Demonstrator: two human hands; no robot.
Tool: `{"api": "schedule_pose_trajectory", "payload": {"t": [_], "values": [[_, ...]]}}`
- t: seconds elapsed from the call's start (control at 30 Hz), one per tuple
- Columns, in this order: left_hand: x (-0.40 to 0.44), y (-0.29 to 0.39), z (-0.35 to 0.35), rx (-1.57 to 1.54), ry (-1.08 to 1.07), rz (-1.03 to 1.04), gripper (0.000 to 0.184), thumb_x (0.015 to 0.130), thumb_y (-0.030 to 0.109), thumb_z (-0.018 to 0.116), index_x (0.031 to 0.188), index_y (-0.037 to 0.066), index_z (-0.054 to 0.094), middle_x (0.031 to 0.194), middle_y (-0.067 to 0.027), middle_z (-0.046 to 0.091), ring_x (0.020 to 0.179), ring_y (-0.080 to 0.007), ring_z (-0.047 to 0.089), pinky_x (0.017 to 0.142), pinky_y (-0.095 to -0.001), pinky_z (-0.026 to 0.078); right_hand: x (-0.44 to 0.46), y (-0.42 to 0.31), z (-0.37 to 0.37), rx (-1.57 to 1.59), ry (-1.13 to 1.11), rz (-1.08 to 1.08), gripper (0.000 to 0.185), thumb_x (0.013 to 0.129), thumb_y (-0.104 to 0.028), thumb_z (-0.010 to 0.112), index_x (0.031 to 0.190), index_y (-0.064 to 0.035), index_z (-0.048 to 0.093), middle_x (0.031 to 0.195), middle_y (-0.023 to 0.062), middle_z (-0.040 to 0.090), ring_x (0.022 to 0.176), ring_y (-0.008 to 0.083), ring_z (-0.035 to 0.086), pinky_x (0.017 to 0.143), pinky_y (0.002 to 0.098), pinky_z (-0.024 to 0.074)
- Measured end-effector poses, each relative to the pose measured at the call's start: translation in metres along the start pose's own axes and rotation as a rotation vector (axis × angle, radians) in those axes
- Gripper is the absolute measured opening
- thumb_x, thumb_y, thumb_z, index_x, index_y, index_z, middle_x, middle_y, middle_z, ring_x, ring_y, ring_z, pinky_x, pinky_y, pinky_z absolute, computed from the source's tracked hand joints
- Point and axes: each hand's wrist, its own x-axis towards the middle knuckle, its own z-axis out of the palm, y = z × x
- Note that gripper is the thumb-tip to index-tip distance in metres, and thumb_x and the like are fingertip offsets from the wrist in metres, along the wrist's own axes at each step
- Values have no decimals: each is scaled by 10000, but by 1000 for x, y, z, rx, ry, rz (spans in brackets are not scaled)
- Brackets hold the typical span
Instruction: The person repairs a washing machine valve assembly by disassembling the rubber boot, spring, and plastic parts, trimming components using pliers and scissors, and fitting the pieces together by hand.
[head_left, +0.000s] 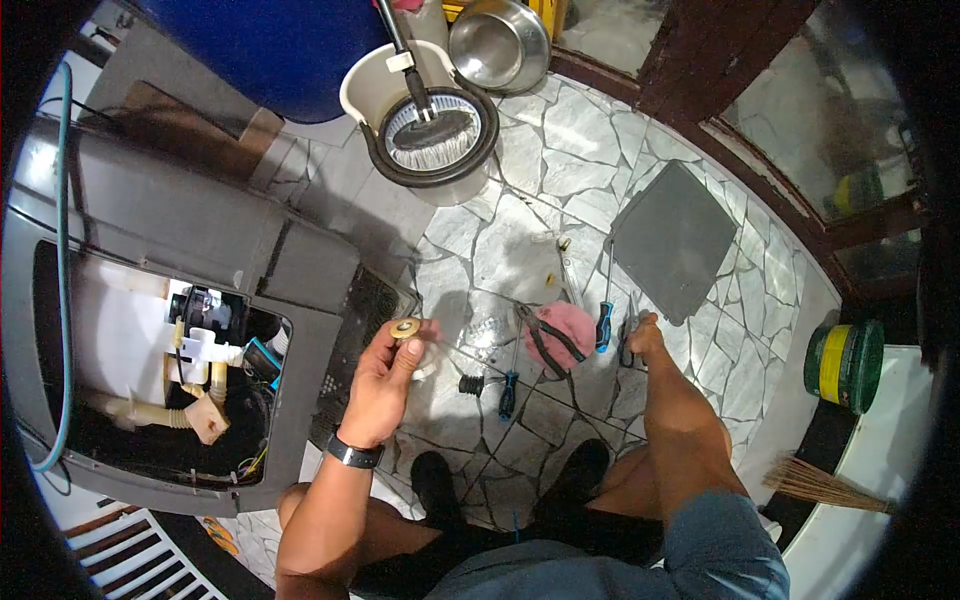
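My left hand (382, 385) holds a round brass-coloured fitting (404, 329) between thumb and fingers, just right of the opened grey machine (290, 345). My right hand (648, 338) reaches down to a dark-handled tool (627, 345) on the stone-patterned floor, its fingers closed around or against it. To its left lie a blue screwdriver (604, 325), black pliers (552, 345) on a pink cloth (570, 328), another blue screwdriver (508, 394) and a black ribbed rubber piece (470, 384). Inside the machine, a white valve part (212, 350) and pale hoses (135, 410) show.
A mop bucket (460, 190) and a steel pot (500, 45) stand at the top. A grey panel (675, 240) lies at the right on the floor. Farther right are a green tub (862, 367) and a straw broom (825, 482). A teal hose (65, 250) hangs over the machine's left side.
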Motion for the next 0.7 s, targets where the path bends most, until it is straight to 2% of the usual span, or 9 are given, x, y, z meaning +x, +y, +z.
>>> {"api": "schedule_pose_trajectory", "payload": {"t": [0.1,0.17,0.2,0.27,0.33,0.4,0.47,0.53,0.7], "values": [[-2,12,-5,106,-33,-14,245,1063,246,597,1236,72,614,1165,-23,691,1072,-126,572,982,-295,444,-15,-14,-36,42,25,-58,550,831,-163,724,1234,83,442,1100,261,668,988,367,674,831,443,540],[-3,20,-2,26,-38,16,349,1047,299,615,1308,74,559,1128,-54,695,1047,-138,593,969,-310,445,-44,-46,-72,166,54,-174,498,819,-191,737,1174,67,500,1086,208,662,927,350,658,792,442,523],[-3,23,0,-59,-26,10,408,1032,334,635,1331,73,541,1120,-71,696,1035,-143,606,962,-311,446,-80,-82,-101,187,61,-207,498,819,-191,737,1174,67,500,1086,208,662,927,350,658,792,442,523],[0,23,-4,-221,-55,21,440,1021,297,614,1379,75,486,1068,-94,680,1007,-168,618,902,-307,468,-119,-125,-128,263,126,-485,519,847,-209,720,1258,-13,472,1083,274,707,1035,421,701,862,471,540],[2,22,-6,-272,-63,98,468,1015,336,600,1380,67,481,1091,-104,669,1005,-177,619,890,-309,476,-140,-165,-126,311,79,-651,458,885,-201,714,1241,-62,461,955,243,698,928,414,707,778,481,542],[3,19,-5,-256,-29,99,447,1052,344,565,1368,34,497,1159,-92,650,1064,-162,587,950,-306,443,-196,-198,-126,577,-337,-889,395,934,-217,691,1220,-59,469,883,236,678,862,408,708,717,472,545],[7,13,-2,-106,38,170,419,1078,352,548,1348,33,527,1180,-79,645,1115,-158,581,999,-312,439,-279,-231,-157,314,-186,-1064,289,948,-201,681,1141,-54,523,889,226,685,854,407,712,670,455,549],[7,8,-2,-60,28,172,457,1079,369,546,1387,32,529,1197,-62,646,1155,-158,576,1048,-320,422,-295,-239,-133,418,67,-1351,229,950,-217,681,1050,-54,556,876,192,658,810,390,703,649,459,547],[5,14,16,-229,47,122,557,1054,384,585,1481,44,480,1216,-26,642,1171,-146,566,1053,-323,418,-307,-254,-117,460,186,-1486,190,946,-202,678,980,-49,571,846,147,583,747,351,676,651,455,544]]}}
